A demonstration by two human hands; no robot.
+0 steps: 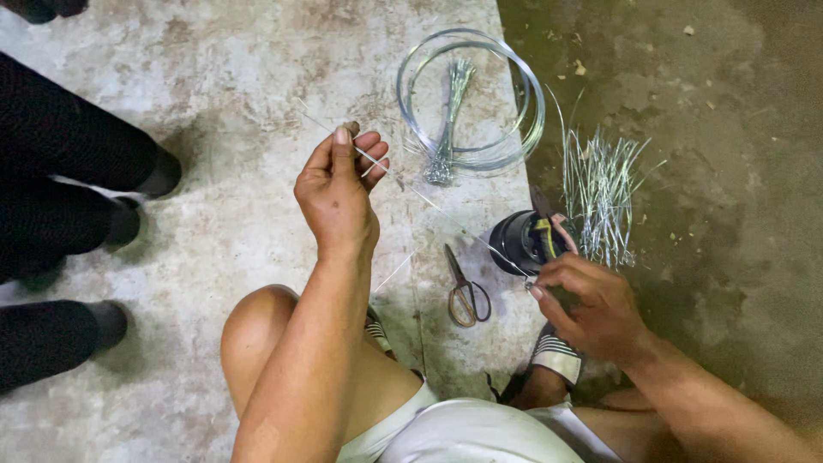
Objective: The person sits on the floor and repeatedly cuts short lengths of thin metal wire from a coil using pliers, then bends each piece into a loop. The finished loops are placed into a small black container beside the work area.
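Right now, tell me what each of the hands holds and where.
Both hands pinch one thin wire: left hand its upper end, right hand its lower end.

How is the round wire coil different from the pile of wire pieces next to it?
The coil is one long wire wound into a ring; the pile is many short, straight pieces. The coil lies on the pale concrete, the pile on the darker floor. Both are shiny silver wire.

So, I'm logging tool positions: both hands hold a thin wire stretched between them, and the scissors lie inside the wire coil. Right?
Not quite. In the head view the scissors lie on the floor between the knees, outside the wire coil. The left hand and right hand do hold the thin wire.
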